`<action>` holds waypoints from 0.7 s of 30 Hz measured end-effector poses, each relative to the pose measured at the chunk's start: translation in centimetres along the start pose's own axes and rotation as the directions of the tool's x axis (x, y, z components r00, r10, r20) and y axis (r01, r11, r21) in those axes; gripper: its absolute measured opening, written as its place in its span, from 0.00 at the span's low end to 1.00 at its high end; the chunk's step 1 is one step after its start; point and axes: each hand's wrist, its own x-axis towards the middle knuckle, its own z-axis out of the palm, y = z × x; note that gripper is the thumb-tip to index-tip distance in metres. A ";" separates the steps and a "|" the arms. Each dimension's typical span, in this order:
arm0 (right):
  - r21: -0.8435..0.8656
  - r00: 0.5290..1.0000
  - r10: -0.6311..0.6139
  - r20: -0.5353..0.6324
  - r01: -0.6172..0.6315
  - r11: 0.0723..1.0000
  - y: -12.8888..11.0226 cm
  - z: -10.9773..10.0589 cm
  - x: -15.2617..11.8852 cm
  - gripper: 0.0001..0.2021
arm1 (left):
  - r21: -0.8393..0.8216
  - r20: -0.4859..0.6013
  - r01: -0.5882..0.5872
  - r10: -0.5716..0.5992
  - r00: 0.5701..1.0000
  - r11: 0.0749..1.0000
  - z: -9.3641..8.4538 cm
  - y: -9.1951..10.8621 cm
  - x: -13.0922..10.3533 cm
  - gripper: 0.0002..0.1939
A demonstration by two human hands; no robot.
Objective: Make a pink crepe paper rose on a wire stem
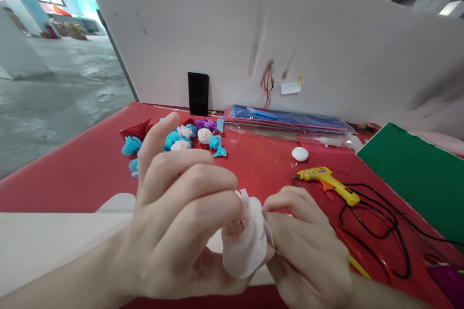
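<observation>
A pale pink paper flower (243,251) with a darker, rolled centre is between my two hands, low in the middle of the view. My left hand (184,217) grips it from the left, its thumb under the petals and curled fingers along the top, while the index finger points up. From the right, my right hand (308,246) pinches the flower's edge or base; the exact spot is hidden behind the petals and fingers. Beyond my left hand lies a pile of finished-looking crepe flowers (174,140) in blue, white, red and purple.
A yellow glue gun (329,183) with a looping black cord lies at right, near a white oval object (299,154). A black phone (198,93) leans on the white back panel. Wrapped paper sheets (290,120) lie along it. A green board (416,183) stands far right.
</observation>
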 end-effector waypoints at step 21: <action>-0.198 0.995 -0.066 0.078 0.081 0.977 0.1 -1.5 0.6 0.09 | -0.328 0.472 0.278 -0.098 0.876 0.903 -1.1 -0.7 0.2 0.23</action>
